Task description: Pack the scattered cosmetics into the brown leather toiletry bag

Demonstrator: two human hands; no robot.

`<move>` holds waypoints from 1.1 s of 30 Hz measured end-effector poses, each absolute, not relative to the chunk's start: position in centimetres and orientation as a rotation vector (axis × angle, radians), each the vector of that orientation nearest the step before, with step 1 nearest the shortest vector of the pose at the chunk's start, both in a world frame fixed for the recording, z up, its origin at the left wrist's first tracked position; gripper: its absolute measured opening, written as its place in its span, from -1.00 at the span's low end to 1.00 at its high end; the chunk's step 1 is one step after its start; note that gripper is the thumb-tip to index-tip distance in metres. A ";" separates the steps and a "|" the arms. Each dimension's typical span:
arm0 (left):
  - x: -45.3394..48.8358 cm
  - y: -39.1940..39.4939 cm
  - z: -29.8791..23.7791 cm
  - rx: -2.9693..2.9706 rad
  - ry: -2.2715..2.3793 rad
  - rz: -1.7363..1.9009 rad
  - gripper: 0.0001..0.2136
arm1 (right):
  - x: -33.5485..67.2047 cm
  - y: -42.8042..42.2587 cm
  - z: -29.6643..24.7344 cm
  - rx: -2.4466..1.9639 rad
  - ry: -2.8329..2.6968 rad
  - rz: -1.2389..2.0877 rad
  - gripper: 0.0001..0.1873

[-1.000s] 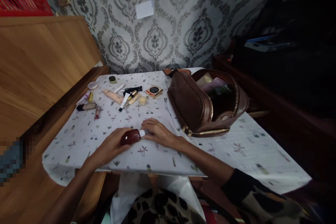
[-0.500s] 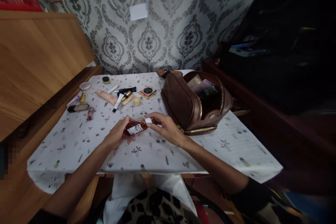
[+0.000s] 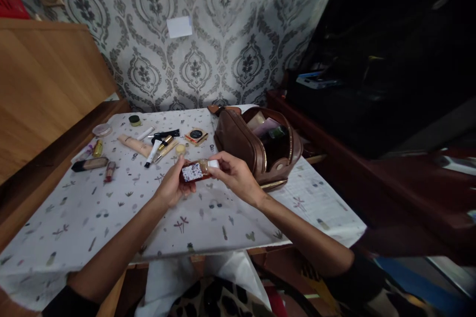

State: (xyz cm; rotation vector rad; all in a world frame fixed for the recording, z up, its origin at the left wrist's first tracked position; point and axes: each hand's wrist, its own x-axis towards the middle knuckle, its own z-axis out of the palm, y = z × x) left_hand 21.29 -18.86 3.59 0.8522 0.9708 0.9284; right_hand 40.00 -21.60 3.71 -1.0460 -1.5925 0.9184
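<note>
A small dark red bottle [image 3: 194, 171] with a white label and a white cap is held sideways above the table. My left hand [image 3: 171, 185] is wrapped round its body. My right hand [image 3: 233, 175] pinches the capped end with its fingertips. Just right of my hands stands an open brown leather pouch [image 3: 241, 142] with a gold zipper and items inside. The table is covered by a white printed cloth [image 3: 111, 208].
Several cosmetics lie at the table's far left: a beige tube [image 3: 133, 144], a black tube [image 3: 165, 134], a square compact [image 3: 196, 135], small jars [image 3: 134, 120] and lipsticks [image 3: 109, 171]. A wooden board [image 3: 44, 84] stands at left, dark furniture [image 3: 372, 109] at right.
Both hands lifted the red bottle off the table and turned its label up. The view swung right, so everything shifted left in the frame.
</note>
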 end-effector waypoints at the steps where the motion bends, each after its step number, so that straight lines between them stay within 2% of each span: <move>1: 21.6 -18.8 3.9 0.834 0.967 0.929 -0.51 | 40.2 -21.7 4.2 -1.034 -1.601 0.904 -0.67; 7: 24.8 -17.9 6.7 0.851 0.831 0.887 -0.48 | 43.2 -22.2 8.6 -1.017 -1.701 0.688 -0.65; 12: 28.3 -17.5 8.4 1.205 0.702 0.972 -0.41 | 46.8 -22.9 13.1 -1.111 -1.693 0.481 -0.54; 17: 30.4 -17.4 9.0 2.028 0.787 1.180 -0.64 | 50.7 -23.9 15.9 -1.255 -1.668 0.242 -0.49; 22: 31.1 -16.9 7.7 2.598 0.618 1.032 -0.65 | 53.2 -24.5 16.0 -1.435 -1.752 -0.025 -0.57; 26: 30.8 -16.6 6.3 2.715 0.648 0.890 -0.60 | 54.1 -24.1 15.0 -1.518 -1.911 -0.140 -0.68; 33: 29.8 -16.2 5.2 2.803 0.632 0.912 -0.55 | 54.3 -23.1 13.7 -1.789 -2.255 -0.389 -0.82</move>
